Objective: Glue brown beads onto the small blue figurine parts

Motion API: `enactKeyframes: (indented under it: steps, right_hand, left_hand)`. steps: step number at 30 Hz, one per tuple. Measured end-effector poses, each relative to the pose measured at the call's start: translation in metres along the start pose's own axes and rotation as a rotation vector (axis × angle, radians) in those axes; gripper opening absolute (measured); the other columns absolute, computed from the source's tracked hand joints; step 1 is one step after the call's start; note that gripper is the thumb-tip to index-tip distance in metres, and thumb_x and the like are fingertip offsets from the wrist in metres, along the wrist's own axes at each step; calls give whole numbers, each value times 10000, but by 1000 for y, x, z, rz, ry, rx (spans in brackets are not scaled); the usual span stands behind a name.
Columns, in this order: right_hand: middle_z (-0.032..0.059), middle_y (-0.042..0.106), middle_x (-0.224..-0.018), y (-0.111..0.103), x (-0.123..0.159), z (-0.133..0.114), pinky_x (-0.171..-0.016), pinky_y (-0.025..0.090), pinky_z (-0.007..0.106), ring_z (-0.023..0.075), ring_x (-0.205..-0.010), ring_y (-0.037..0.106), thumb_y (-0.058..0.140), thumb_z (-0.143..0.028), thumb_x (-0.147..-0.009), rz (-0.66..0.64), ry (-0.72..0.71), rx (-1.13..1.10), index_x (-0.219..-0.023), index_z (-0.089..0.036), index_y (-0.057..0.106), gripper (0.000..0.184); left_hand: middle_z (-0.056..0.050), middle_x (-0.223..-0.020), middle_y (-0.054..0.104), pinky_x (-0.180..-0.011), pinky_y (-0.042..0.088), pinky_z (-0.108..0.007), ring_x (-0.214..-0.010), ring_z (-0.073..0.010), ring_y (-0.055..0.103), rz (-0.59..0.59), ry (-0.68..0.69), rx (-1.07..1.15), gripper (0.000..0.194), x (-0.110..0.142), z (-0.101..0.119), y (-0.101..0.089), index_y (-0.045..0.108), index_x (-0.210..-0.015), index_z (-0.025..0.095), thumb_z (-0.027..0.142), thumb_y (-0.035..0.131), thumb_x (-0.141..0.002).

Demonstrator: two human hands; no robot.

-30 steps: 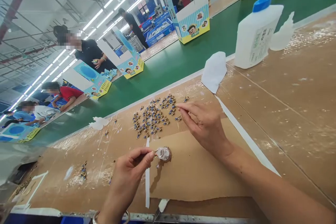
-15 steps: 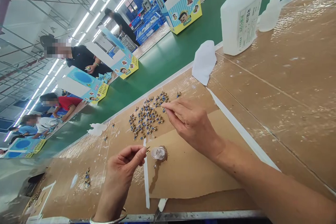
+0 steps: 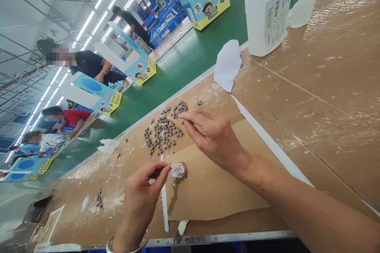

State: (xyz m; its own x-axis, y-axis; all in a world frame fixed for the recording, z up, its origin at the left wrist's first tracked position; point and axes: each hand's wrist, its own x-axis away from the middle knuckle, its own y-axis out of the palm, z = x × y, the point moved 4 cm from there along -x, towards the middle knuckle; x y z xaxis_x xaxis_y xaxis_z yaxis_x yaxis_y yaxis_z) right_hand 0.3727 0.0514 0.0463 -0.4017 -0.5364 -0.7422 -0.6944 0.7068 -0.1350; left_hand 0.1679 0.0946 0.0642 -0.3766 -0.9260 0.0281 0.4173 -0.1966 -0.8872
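My left hand (image 3: 145,189) is pinched shut on a thin stick whose tip touches a small round cap of white glue (image 3: 178,170) on the cardboard. My right hand (image 3: 212,134) reaches over the right edge of a scatter of several tiny blue-and-gold figures (image 3: 164,129), thumb and forefinger pinched together; what they hold is too small to make out. A silver bangle sits on my left wrist.
A big white glue bottle (image 3: 268,10) and a small clear bottle (image 3: 303,2) stand at the back right, with a white paper scrap (image 3: 228,65) near them. A green conveyor belt (image 3: 190,63) carries printed boxes (image 3: 204,0). Other people work across it. A few more figures (image 3: 97,201) lie at the left.
My left hand drew the stick back from the glue cap, then brought its tip to the cap again. My right hand stayed pinched at the edge of the figures. The view shifted slightly.
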Motion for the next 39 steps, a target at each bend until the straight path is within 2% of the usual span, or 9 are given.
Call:
enactKeyframes:
  steps: [9,15,22,26,29,33,36,39]
  right_hand:
    - [47,623,-857,-1,-2,-1,-777,468,275,129,-827,559,436,-112,-893,-3,7,8,-971,-124,618,198]
    - [60,628,-881,-1,-1,-1,-807,468,277,140,-867,566,437,-106,-888,4,6,14,-966,-116,622,201]
    - [52,632,-886,-2,-2,-1,-802,474,278,135,-862,571,437,-120,-893,13,2,20,-967,-139,617,196]
    - [45,634,-885,-6,-3,-2,-786,480,274,128,-840,573,450,-119,-893,26,-7,16,-974,-141,617,187]
    - [52,635,-885,-8,-3,-2,-785,484,282,133,-842,579,469,-122,-887,45,-14,-2,-975,-133,620,175]
    - [35,639,-892,-10,-3,-2,-762,492,272,135,-839,595,507,-137,-875,54,-20,6,-977,-174,624,159]
    - [3,639,-900,-16,-3,-6,-743,488,260,121,-819,600,527,-143,-868,63,-61,61,-1018,-245,610,199]
    - [-4,636,-921,-21,4,-24,-777,465,238,105,-826,588,565,-105,-834,65,-165,151,-1100,-256,583,306]
  left_hand:
    - [3,-707,694,-616,447,-234,-631,-153,617,20,96,-98,169,0,9,1,710,-750,231,373,619,-759]
    - [-7,-707,694,-607,454,-238,-616,-155,615,-13,124,-99,166,-2,10,2,711,-735,225,367,626,-749]
    - [-11,-688,692,-605,451,-242,-609,-162,606,4,101,-60,166,-2,13,1,721,-702,233,385,655,-708]
    - [-9,-696,697,-611,456,-233,-625,-159,615,24,88,-62,169,5,13,-7,726,-718,232,388,662,-706]
    - [-10,-693,706,-600,461,-221,-627,-158,625,106,-29,-17,193,16,-1,-21,731,-735,223,404,692,-680]
    - [-10,-657,693,-606,480,-208,-630,-154,621,275,-248,154,277,43,-39,-39,721,-738,192,448,731,-630]
    - [-5,-650,684,-639,492,-208,-638,-148,616,414,-348,268,318,68,-69,-46,719,-749,173,449,760,-596]
    - [-6,-656,686,-624,496,-201,-634,-145,615,526,-422,356,353,90,-92,-46,724,-768,158,437,787,-560]
